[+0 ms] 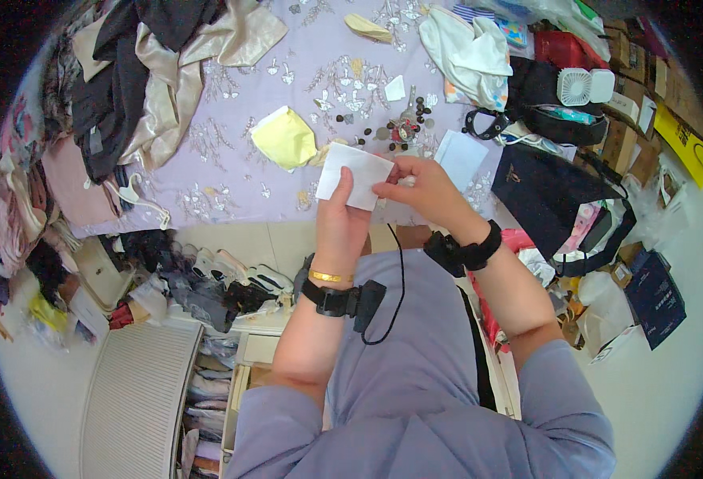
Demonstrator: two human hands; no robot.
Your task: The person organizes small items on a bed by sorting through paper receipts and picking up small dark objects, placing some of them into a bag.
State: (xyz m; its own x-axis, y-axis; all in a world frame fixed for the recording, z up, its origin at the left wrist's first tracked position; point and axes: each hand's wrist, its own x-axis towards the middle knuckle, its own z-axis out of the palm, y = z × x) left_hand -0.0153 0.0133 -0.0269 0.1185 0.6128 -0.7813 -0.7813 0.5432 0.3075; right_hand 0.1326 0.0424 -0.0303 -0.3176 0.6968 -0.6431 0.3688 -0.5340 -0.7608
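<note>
A white square of paper point(364, 173) is held up over the table's near edge. My left hand point(340, 214) grips it from below, thumb lying across its front and the other fingers behind. At the paper's right edge, my right hand point(421, 188) pinches with thumb and fingertips; part of those fingers is hidden behind the sheet. Just beyond the hands, dark buttons and small metal bits point(403, 128) lie scattered on the lilac patterned tablecloth point(235, 180). Left of the paper sits a pale yellow folded packet point(285, 139). Light blue paper point(461, 157) rests right of the buttons.
Dark and cream clothes point(156, 88) pile up at the far left. A white cloth point(469, 56), a small white fan point(575, 86) and a black bag point(543, 188) crowd the right side. Below the table's left stand shoes point(243, 271) and an open drawer point(251, 351).
</note>
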